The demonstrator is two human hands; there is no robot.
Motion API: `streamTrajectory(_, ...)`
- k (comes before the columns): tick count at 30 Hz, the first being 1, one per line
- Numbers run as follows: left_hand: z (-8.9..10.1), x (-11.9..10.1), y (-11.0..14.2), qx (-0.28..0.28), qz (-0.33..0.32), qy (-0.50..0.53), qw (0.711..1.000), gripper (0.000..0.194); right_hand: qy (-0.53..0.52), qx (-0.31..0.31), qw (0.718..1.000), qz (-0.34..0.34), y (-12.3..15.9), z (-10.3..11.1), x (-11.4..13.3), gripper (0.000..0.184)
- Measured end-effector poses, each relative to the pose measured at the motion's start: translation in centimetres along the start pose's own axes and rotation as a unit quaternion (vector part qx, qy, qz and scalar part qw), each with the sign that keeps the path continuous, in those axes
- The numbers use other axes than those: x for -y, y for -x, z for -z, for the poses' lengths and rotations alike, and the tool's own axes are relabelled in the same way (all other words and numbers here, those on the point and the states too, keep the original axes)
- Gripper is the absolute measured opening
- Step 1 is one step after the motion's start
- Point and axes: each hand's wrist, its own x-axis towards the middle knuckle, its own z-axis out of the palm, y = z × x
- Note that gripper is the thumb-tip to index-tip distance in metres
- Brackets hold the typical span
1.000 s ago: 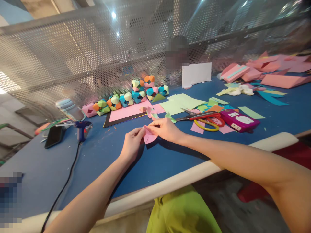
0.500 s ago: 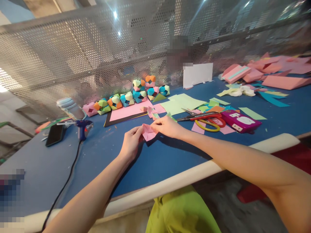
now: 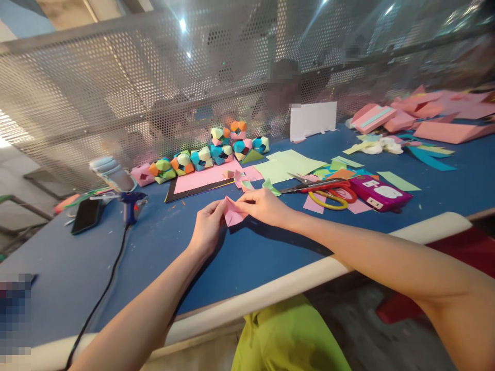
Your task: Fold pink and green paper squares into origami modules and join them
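A small piece of folded pink paper (image 3: pixel 234 215) is held just above the blue table, between my two hands. My left hand (image 3: pixel 208 226) pinches its left edge between thumb and fingers. On the right side, my right hand (image 3: pixel 266 207) grips the paper with its fingertips, which cover part of it. Beyond the hands lie small folded pink and green pieces (image 3: pixel 240 180). Several multicoloured folded paper balls (image 3: pixel 201 157) stand in a row at the back, two of them stacked on top.
Scissors (image 3: pixel 328 198) with red and yellow handles lie right of my hands, beside a purple box (image 3: pixel 381 194). A glue gun (image 3: pixel 131 206) with its black cord, a phone (image 3: pixel 86 215) and a bottle (image 3: pixel 112 172) are at left. A perforated metal screen (image 3: pixel 154 87) runs behind.
My right fingers have shifted slightly left over the pink paper. The paper now looks more folded up, with a narrower face showing. My left hand keeps its pinch.
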Motion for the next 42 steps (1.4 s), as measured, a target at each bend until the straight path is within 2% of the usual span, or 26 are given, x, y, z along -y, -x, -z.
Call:
streamTrajectory(7,0.2,0.3,-0.2,0.009,0.002,-0.024,1.000,0.033,-0.060,0.024,0.997,-0.049,-0.4,0.1,-0.6,0.031)
streamTrajectory(13,0.2,0.3,0.0,0.017,0.011,-0.042,0.999,0.034,-0.069,-0.008,0.995,-0.077,-0.4,0.0,-0.2,0.030)
streamTrajectory(23,-0.1,-0.1,0.2,0.013,0.019,-0.037,0.999,0.039,-0.057,-0.004,0.996,-0.069,0.2,-0.2,0.1,0.022)
streamTrajectory(29,0.2,0.2,-0.2,0.021,-0.008,-0.035,0.999,0.039,-0.060,0.045,0.996,-0.053,-0.2,0.0,-0.4,0.032)
streamTrajectory(32,0.2,0.1,-0.1,0.018,-0.005,-0.048,0.999,0.040,-0.054,0.044,0.995,-0.065,-0.4,0.0,-1.0,0.032)
streamTrajectory(37,0.0,-0.1,0.2,0.008,-0.008,-0.084,0.996,0.039,-0.052,0.049,0.997,-0.041,-0.6,0.1,-1.4,0.037)
streamTrajectory(42,0.1,0.2,0.2,0.015,-0.017,-0.112,0.993,0.039,-0.054,0.023,0.997,-0.045,-0.6,-0.2,-1.4,0.024)
